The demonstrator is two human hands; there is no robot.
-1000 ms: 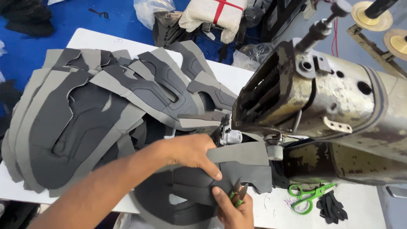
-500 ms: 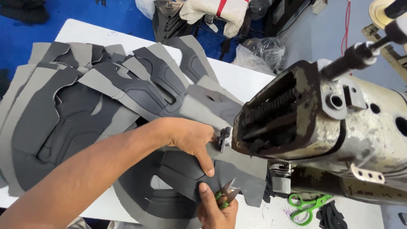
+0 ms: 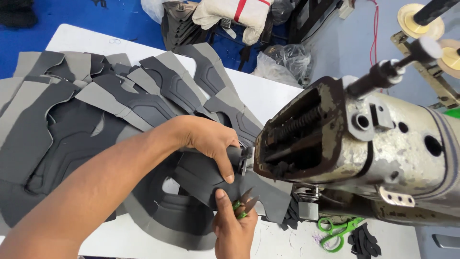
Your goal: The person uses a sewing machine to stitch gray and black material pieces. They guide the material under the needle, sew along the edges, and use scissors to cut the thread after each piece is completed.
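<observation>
The cut pieces (image 3: 120, 100) spread over the white table (image 3: 268, 96) are two-tone, light grey with dark grey panels. The piece (image 3: 206, 177) at the hands is dark grey. The snips (image 3: 243, 205) have green handles, and so do the scissors (image 3: 338, 230). The sewing machine (image 3: 383, 148) is cream with brown worn patches. The floor (image 3: 96, 19) is blue. The cloth bundle (image 3: 235, 14) is off-white with a red stripe.

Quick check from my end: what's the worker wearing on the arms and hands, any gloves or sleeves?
Nothing worn: the left hand and right hand are bare, with no gloves, rings or watch visible. The left forearm is bare along all that shows. Nails are short.
</observation>
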